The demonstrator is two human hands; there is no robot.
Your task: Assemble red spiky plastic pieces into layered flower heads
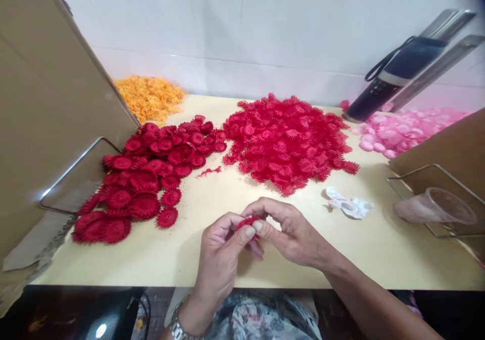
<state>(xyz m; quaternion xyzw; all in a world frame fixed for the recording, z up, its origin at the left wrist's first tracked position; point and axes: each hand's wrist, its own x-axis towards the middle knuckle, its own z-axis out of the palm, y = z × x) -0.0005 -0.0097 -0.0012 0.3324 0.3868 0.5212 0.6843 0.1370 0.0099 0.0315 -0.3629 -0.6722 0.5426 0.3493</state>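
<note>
Both my hands meet over the front middle of the cream table point(159, 259). My left hand point(220, 254) and my right hand point(291, 231) pinch one small red fringed flower piece point(248, 222) between thumbs and fingertips; most of it is hidden by the fingers. A pile of dark red stacked flower discs point(147, 178) lies to the left. A heap of brighter red loose flower pieces point(288, 140) lies straight ahead.
An orange petal heap point(149, 96) sits far left, a pink heap point(403, 130) far right. Crumpled white scrap point(350, 204) lies right of my hands. Cardboard panels point(45, 107) on wire stands flank the table. A tipped plastic cup point(435, 207) and a dark leaning device point(394, 80) stand right.
</note>
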